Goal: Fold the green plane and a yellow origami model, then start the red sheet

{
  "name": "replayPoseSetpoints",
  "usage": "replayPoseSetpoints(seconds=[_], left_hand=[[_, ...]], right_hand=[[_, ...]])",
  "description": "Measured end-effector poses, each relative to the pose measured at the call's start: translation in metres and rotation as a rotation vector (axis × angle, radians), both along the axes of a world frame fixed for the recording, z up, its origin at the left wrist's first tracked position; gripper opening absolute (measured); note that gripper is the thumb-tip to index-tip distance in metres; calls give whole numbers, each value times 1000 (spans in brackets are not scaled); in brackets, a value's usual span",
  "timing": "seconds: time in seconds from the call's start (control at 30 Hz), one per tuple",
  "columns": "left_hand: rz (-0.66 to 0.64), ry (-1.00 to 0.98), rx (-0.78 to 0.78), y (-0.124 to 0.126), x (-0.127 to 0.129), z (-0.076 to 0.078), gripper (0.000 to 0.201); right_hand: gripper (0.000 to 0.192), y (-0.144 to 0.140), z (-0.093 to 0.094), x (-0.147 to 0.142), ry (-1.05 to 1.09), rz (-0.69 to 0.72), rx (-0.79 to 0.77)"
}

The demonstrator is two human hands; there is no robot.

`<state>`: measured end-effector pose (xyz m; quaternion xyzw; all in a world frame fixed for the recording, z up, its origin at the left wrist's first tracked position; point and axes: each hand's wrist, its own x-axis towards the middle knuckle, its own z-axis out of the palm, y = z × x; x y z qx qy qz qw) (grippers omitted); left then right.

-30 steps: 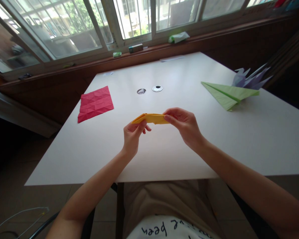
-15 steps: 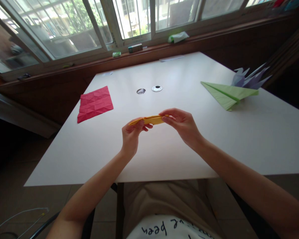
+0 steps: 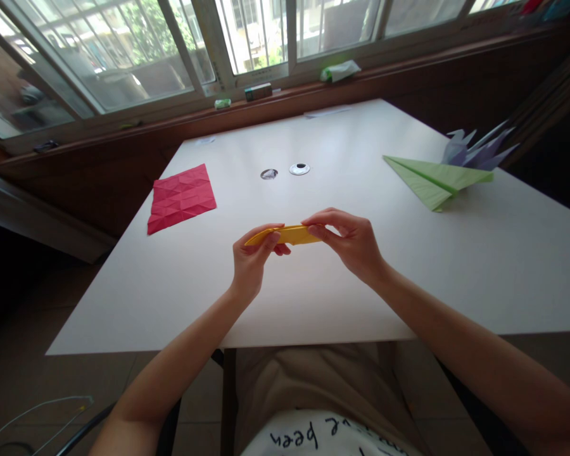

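Note:
A folded yellow paper (image 3: 289, 234), long and narrow, is held a little above the white table (image 3: 456, 272) between both hands. My left hand (image 3: 251, 259) pinches its left end with thumb and fingers. My right hand (image 3: 351, 244) pinches its right end. The paper lies nearly edge-on to the camera, so its folds are hard to make out.
A creased red paper square (image 3: 181, 197) lies at the table's left. A folded green paper plane (image 3: 434, 178) and a pale purple folded paper (image 3: 477, 149) sit at the right. Two small round discs (image 3: 299, 169) lie mid-table. Small items rest on the window sill (image 3: 259, 92).
The yellow paper has turned from a flatter, broader view to nearly edge-on, and both hands have shifted slightly while keeping hold of its ends.

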<state>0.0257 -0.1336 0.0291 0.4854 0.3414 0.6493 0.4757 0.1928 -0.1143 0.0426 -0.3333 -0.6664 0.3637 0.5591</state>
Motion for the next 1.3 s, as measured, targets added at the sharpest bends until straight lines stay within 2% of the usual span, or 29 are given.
replayPoseSetpoints(seconds=[0.2, 0.33, 0.57, 0.7, 0.8, 0.9, 1.0, 1.17, 1.3], left_hand=[[-5, -68, -79, 3, -2, 1, 22], [29, -67, -138, 6, -4, 1, 32], [118, -78, -219, 9, -4, 0, 42], [86, -75, -229, 9, -4, -1, 49], [-6, -13, -155, 7, -3, -1, 40], [-77, 94, -103, 6, -2, -1, 28], [-64, 138, -82, 5, -3, -3, 27], [-19, 236, 4, 2, -3, -3, 33], [-18, 240, -26, 0, -2, -2, 30]], right_hand=[[18, 1, 1, 0, 5, 9, -197], [23, 4, 2, 2, 10, 72, -362], [22, 8, 5, 5, -14, 376, -656], [20, 7, 6, 5, 27, 490, -773], [19, 6, 6, 4, 89, 487, -745], [19, 4, 7, 3, 132, 437, -643], [20, 2, 8, 2, 110, 416, -574], [23, 0, 7, 1, 92, 375, -555], [22, 0, 7, 2, 70, 440, -564]])
